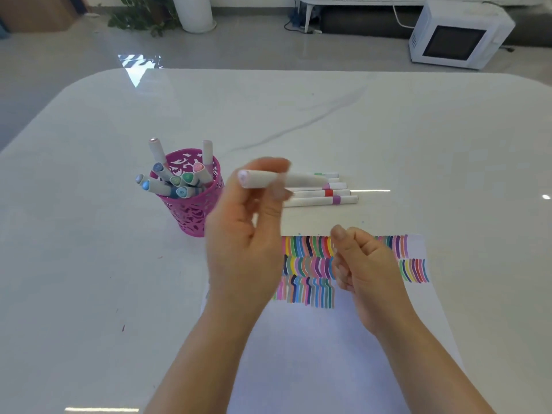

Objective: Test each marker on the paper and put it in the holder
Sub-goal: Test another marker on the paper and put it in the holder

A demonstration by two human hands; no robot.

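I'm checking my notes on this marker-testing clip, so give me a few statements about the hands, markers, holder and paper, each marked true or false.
1. The left hand holds a marker off the table. True.
2. The holder is blue and empty. False: it is pink and has several markers in it.
3. More markers lie side by side on the table beyond the paper. True.
4. The paper is blank. False: it bears rows of coloured strokes.
5. The right hand grips a second marker. False: no marker shows in it; it hovers curled over the paper.
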